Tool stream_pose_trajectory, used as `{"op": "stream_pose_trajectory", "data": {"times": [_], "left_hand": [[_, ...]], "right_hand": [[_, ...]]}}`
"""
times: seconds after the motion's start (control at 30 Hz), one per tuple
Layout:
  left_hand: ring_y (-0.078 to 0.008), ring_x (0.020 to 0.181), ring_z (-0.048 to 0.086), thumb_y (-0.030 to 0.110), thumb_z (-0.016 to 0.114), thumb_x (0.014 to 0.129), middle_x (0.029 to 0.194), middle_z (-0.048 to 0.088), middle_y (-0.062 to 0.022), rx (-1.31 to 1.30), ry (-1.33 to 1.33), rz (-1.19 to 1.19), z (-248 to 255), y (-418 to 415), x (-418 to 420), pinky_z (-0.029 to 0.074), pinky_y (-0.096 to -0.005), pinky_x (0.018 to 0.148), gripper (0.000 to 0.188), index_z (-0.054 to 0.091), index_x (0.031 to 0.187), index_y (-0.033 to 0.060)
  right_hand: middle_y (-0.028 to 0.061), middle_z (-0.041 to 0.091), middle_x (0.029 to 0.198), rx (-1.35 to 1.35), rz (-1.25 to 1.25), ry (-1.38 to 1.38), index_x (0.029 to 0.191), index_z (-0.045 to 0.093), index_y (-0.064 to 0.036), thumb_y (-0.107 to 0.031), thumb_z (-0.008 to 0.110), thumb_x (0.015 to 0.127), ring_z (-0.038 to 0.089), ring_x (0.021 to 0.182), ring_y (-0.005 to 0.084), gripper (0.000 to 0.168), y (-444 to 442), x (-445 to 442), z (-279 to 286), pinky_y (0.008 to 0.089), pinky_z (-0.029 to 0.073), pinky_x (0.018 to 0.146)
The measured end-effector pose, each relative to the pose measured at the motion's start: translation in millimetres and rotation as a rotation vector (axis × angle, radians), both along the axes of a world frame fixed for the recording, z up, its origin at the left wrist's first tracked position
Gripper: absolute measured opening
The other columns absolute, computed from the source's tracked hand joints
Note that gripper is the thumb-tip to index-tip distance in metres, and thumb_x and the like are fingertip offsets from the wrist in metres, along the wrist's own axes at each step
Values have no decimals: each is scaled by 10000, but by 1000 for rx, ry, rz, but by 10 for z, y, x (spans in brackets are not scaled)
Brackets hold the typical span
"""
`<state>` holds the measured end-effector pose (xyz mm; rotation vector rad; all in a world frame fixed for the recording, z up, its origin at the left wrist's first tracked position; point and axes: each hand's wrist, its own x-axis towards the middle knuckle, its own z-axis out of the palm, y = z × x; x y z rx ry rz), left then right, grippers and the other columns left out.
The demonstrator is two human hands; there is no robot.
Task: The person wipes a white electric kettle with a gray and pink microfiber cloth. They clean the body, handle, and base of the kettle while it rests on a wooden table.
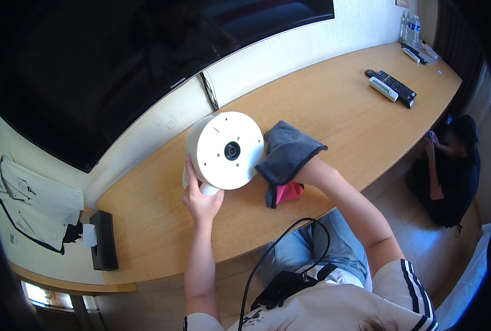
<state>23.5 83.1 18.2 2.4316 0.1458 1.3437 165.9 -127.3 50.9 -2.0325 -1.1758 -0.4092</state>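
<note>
A white electric kettle (214,136) is tipped on its side above the desk, its round base with a dark central connector facing me. My left hand (202,202) grips it by the handle at its lower left. A grey microfibre cloth with pink on its other face (288,151) is draped over my right hand (309,170), which holds it against the kettle's right side. The cloth hides the fingers of that hand. Part of the cloth hangs down towards the desk.
The wooden desk (146,223) carries a black tissue box (104,240), remote controls (392,87) and a water bottle (413,32). A television (104,74) hangs above. A black cable (249,273) crosses before me. Another person (452,173) crouches at the right.
</note>
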Motion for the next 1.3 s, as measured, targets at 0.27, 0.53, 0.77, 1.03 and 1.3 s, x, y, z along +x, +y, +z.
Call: {"op": "stream_pose_trajectory", "data": {"times": [0.27, 0.53, 0.77, 1.03, 1.3], "left_hand": [[-229, 1124, 590, 55, 781, 649, 1267, 579, -167, -276, -103, -50, 52, 93, -24, 474, -340, 911, 967, 256, 1461, 30], [-239, 1032, 642, -9, 722, 619, 1237, 598, -174, -282, -59, -7, 40, 75, -14, 510, -327, 848, 924, 306, 1443, 34], [-322, 818, 694, 85, 750, 621, 1028, 671, -199, -40, -24, -15, 43, 0, -7, 554, -366, 687, 855, 385, 1388, -7], [-165, 880, 664, 217, 823, 670, 975, 687, -145, -323, -53, -5, -23, 7, -44, 505, -277, 740, 965, 294, 1464, 76], [-223, 1112, 548, 16, 709, 618, 1279, 530, -142, -457, -166, -154, 108, 175, -130, 433, -329, 937, 808, 408, 1367, -26]], "right_hand": [[151, 596, 1018, 187, 368, -89, 968, 605, -45, -263, 652, 774, 564, 984, 322, 296, 230, -556, -129, 400, 448, 869], [147, 596, 1034, 74, 239, -278, 979, 612, -52, -259, 686, 742, 566, 1001, 313, 324, 255, -479, 110, 418, 443, 904], [128, 601, 932, 216, 173, -112, 893, 618, -48, -288, 762, 652, 572, 900, 303, 370, 274, -107, 249, 386, 463, 805], [156, 483, 1333, 206, 736, 115, 1299, 487, -46, -287, 664, 822, 413, 1274, 307, 563, 428, -587, -356, 405, 306, 1080], [133, 579, 1216, 109, 648, 134, 1182, 600, -44, -260, 754, 777, 527, 1143, 278, 484, 4, 74, -621, 367, 389, 1003]]}}
